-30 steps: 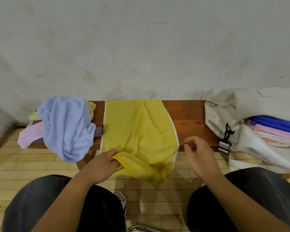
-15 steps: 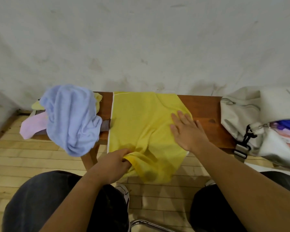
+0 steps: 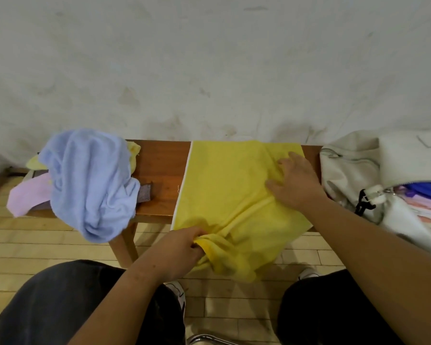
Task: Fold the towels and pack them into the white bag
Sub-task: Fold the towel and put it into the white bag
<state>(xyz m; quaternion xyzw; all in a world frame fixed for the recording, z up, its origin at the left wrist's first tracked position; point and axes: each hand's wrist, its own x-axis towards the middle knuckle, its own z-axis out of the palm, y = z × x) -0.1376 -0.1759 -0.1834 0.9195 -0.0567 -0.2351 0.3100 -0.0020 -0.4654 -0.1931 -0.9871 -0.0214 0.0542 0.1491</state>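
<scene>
A yellow towel [image 3: 229, 185] lies spread across the wooden bench [image 3: 159, 165], its near part hanging over the front edge. My left hand [image 3: 182, 247] grips a bunched fold of its near edge below the bench front. My right hand [image 3: 294, 180] lies flat on the towel's right side, fingers spread. The white bag [image 3: 346, 168] stands at the bench's right end, unzipped, with folded blue, purple and pink towels [image 3: 423, 197] inside.
A crumpled light blue towel [image 3: 90, 180] tops a heap at the bench's left end, over a pink towel [image 3: 28, 195], a yellow one and a grey one [image 3: 144, 192]. A plastered wall rises right behind the bench. My knees are below, over wooden flooring.
My right hand came from the air at the bench front onto the towel and slid toward its far right. My left hand kept its grip on the near edge.
</scene>
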